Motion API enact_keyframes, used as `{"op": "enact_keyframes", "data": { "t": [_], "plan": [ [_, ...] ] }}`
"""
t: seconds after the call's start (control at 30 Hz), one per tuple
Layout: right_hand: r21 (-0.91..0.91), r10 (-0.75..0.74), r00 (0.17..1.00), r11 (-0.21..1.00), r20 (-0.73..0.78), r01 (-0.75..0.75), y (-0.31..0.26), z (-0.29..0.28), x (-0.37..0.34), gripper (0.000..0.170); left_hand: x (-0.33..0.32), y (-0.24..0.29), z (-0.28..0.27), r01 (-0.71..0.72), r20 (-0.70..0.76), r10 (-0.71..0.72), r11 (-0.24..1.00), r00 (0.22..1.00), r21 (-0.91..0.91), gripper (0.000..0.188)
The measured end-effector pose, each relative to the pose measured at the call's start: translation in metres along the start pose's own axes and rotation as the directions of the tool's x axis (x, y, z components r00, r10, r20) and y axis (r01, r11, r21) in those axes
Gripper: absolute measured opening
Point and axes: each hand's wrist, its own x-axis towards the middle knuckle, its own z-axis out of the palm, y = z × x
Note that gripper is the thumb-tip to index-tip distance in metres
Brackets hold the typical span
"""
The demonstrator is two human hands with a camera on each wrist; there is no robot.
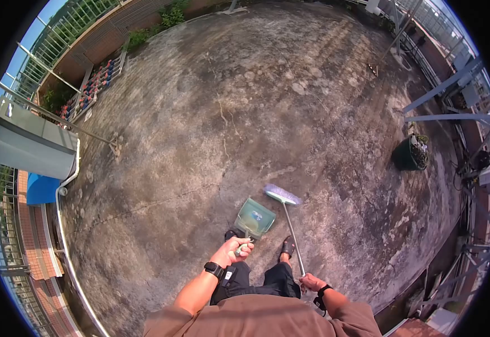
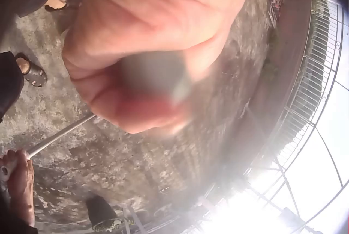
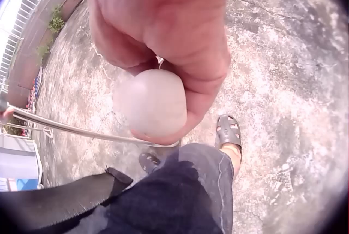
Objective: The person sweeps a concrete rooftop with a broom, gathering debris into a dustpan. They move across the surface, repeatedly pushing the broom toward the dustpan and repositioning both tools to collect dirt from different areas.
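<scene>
My left hand (image 1: 233, 250) grips the pale handle of a green dustpan (image 1: 254, 215), which hangs in front of my left foot. In the left wrist view, the blurred grey end of the dustpan handle (image 2: 152, 73) sticks out between the curled fingers. With my right hand (image 1: 313, 282), low by my right thigh, I hold the upper end of a broom (image 1: 293, 233). Its head with purple bristles (image 1: 281, 194) lies just right of the dustpan, slightly farther forward. A rounded white handle cap (image 3: 158, 103) shows inside my curled fingers in the right wrist view.
Stained, cracked concrete floor (image 1: 172, 129) spreads all round. A dark planter (image 1: 410, 153) stands to the right, near blue metal supports (image 1: 450, 118). On the left are a grey metal structure (image 1: 34, 143) and a white pipe (image 1: 71, 261). Railings (image 1: 76, 28) edge the rooftop.
</scene>
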Motion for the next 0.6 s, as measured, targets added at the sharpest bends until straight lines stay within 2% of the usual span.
{"op": "enact_keyframes", "data": {
  "t": [0.03, 0.07, 0.1, 0.17, 0.2, 0.27, 0.37, 0.4, 0.5, 0.57, 0.6],
  "plan": [
    [-0.129, 0.034, 0.999, 0.991, 0.025, -0.031, -0.006, 0.012, -0.019, 0.031, 0.006, 0.007, -0.01, -0.055, -0.052, 0.056, 0.998, 0.997, 0.017, 0.018],
    [-0.137, -0.022, 0.996, 0.99, 0.086, 0.033, -0.008, 0.024, -0.032, 0.032, 0.003, 0.011, -0.006, -0.042, -0.059, 0.043, 0.999, 0.997, 0.021, 0.017],
    [-0.099, 0.159, 0.987, 0.982, -0.016, -0.16, -0.013, 0.033, -0.042, 0.03, 0.0, 0.015, -0.003, -0.025, -0.069, 0.027, 0.999, 0.997, 0.029, 0.017],
    [0.192, 0.242, 0.96, 0.958, -0.138, -0.214, -0.031, 0.052, -0.061, 0.026, 0.001, 0.023, -0.01, -0.013, -0.047, 0.015, 0.998, 0.999, 0.056, 0.016],
    [0.182, 0.245, 0.958, 0.959, -0.15, -0.217, -0.043, 0.059, -0.07, 0.026, 0.002, 0.025, -0.014, -0.002, -0.045, 0.006, 0.996, 0.999, 0.085, 0.016],
    [0.163, 0.175, 0.947, 0.977, -0.269, -0.134, -0.08, 0.066, -0.082, 0.021, -0.003, 0.026, -0.016, 0.007, -0.004, -0.007, 1.0, 1.0, 0.017, 0.016],
    [0.025, 0.102, 0.943, 0.995, -0.317, -0.099, -0.102, 0.054, -0.067, 0.023, -0.011, 0.028, -0.022, 0.02, 0.079, -0.013, 0.996, 0.997, -0.09, 0.016],
    [0.033, 0.064, 0.939, 0.998, -0.338, -0.057, -0.119, 0.047, -0.065, 0.023, -0.015, 0.029, -0.024, 0.026, 0.126, -0.01, 0.991, 0.992, -0.129, 0.017],
    [-0.036, -0.069, 0.92, 0.998, -0.387, 0.059, -0.142, -0.002, -0.02, 0.022, -0.033, 0.03, -0.019, 0.016, 0.149, 0.017, 0.976, 0.989, -0.215, 0.022],
    [-0.057, -0.138, 0.902, 0.99, -0.409, 0.126, -0.184, -0.034, 0.004, 0.021, -0.036, 0.028, -0.018, -0.061, 0.091, 0.083, 0.973, 0.992, -0.223, 0.02],
    [-0.131, -0.182, 0.882, 0.982, -0.435, 0.139, -0.195, -0.057, 0.029, 0.019, -0.038, 0.027, -0.016, -0.109, 0.07, 0.125, 0.974, 0.99, -0.201, 0.02]
  ]
}}
